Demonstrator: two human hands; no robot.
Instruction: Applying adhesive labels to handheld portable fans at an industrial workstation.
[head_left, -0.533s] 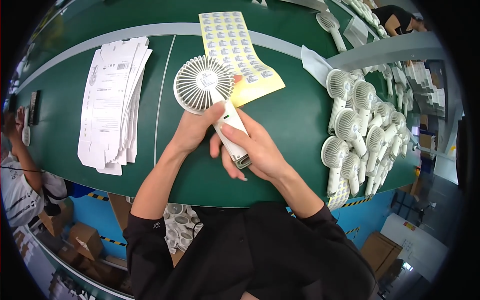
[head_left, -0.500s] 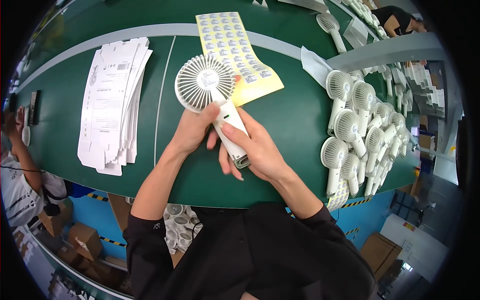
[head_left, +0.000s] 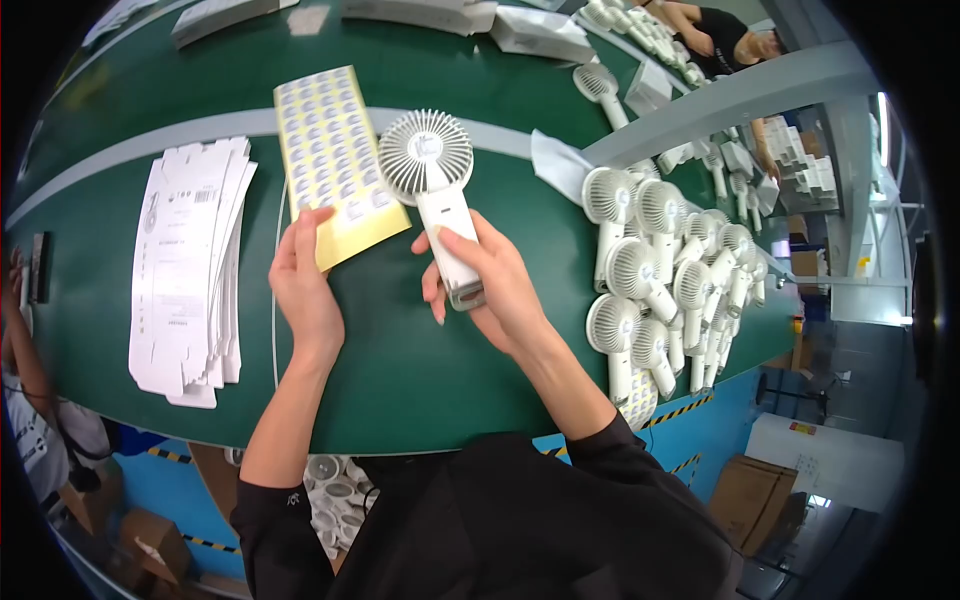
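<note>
My right hand (head_left: 490, 270) grips the handle of a white handheld fan (head_left: 445, 235), its round grille pointing away from me. A round label sits at the centre of the grille, and a small dark slot shows on the handle. At the lower corner of a yellow-backed sticker sheet (head_left: 350, 240), my left hand (head_left: 308, 290) pinches the edge with its fingertips. Rows of small printed stickers cover most of the sheet; the strip nearest me is bare yellow backing. The fan's head lies close beside the sheet's right edge.
Flattened white cartons (head_left: 185, 280) lie stacked at the left on the green table (head_left: 400, 400). Many white fans (head_left: 660, 275) are heaped at the right, beneath a grey metal bar (head_left: 720, 115). White boxes (head_left: 420, 14) stand at the back. Other people work at both sides.
My left hand has let go of the fan and taken the sticker sheet, which has shifted left. The fan stays in my right hand, now more upright. The whole view has turned somewhat.
</note>
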